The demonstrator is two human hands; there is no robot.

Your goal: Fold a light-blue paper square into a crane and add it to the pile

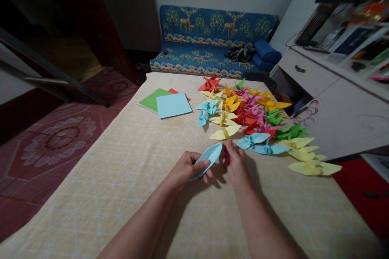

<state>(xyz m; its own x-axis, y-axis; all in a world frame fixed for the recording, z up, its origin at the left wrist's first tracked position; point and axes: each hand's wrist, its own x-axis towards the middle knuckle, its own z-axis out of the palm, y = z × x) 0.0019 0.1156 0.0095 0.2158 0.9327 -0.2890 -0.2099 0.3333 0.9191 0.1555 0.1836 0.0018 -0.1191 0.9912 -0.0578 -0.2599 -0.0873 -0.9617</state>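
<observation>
A light blue folded paper (212, 153), long and pointed at its ends, is held above the table in front of me. My left hand (191, 166) grips its lower left part, thumb on top and fingers beneath. At its upper right tip, my right hand (234, 158) has its fingers pinched together on the paper. Just beyond and to the right lie many folded paper cranes in red, orange, pink, green, yellow and blue. The closest are a light blue crane (252, 141) and a pale yellow crane (225, 132).
Square paper sheets are stacked at the far left of the cloth-covered table (121, 162), a blue sheet (174, 105) over a green sheet (153, 99). Behind stands a blue patterned sofa (194, 54). A white cabinet (343, 117) borders the right side.
</observation>
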